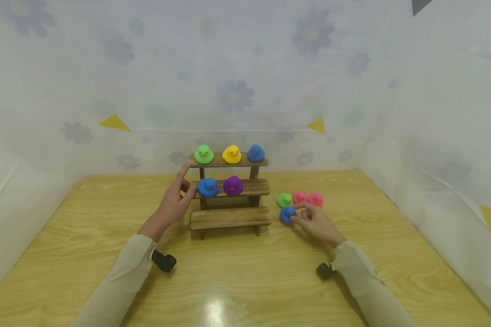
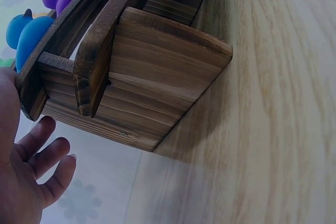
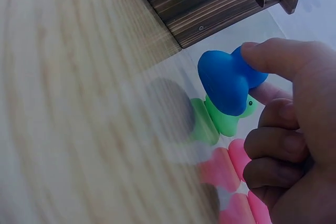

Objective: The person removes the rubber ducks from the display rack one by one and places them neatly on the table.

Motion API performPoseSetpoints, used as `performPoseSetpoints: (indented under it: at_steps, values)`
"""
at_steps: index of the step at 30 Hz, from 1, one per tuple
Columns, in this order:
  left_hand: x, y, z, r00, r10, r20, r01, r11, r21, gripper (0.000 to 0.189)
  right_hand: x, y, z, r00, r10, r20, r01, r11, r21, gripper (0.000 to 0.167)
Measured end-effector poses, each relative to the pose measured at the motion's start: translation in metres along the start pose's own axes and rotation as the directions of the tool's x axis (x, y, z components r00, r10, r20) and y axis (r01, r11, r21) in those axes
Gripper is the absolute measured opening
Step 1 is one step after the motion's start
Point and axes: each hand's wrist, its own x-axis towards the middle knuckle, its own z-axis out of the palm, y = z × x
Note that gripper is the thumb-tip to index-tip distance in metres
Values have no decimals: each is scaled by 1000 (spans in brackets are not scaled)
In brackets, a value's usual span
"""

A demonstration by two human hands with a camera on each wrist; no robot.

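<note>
My right hand (image 1: 317, 223) pinches a blue rubber duck (image 3: 226, 82) between thumb and index finger, its other fingers curled in. In the right wrist view the duck is held above the table, its shadow below. My left hand (image 1: 172, 204) is at the left end of a three-tier wooden stand (image 1: 229, 218), index fingertip by the top tier and thumb at the middle one; its other fingers are loosely spread in the left wrist view. On the top tier sit a green duck (image 1: 203, 155), a yellow duck (image 1: 232, 155) and a blue duck (image 1: 255, 153). The middle tier bears another blue duck (image 1: 207, 187) and a purple duck (image 1: 233, 185).
Right of the stand, a green duck (image 1: 284, 200) and two pink ducks (image 1: 299, 197) are on the wood-grain table (image 1: 245, 281), close behind the held duck. A flower-patterned sheet (image 1: 167, 68) encloses the back and sides. Each wrist wears a small black camera.
</note>
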Motion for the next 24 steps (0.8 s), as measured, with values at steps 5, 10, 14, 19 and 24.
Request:
performPoseSetpoints:
  at_steps: [5,10,14,19,24]
  values:
    - [1,2,0,1000,12,-8,-12,1000,-12,62,1,3,0,1000,3,-11,-3,1000,6,31]
    - [0,3,0,1000,-1,-5,1,1000,-8,61,2,5,1,1000,16,-7,-16,1000,-9,31]
    - [0,3,-1,1000,-10,-1,10,1000,-11,61,0,-3,1,1000,15,-7,-15,1000,-20,30]
    - [0,4,-1,1000,-16,1,16,1000,-5,61,-6,-24,-1,1000,10,9,-10,1000,-14,30]
    - [1,4,0,1000,-11,-1,11,1000,-5,61,-9,-28,-2,1000,21,11,-21,1000,-12,30]
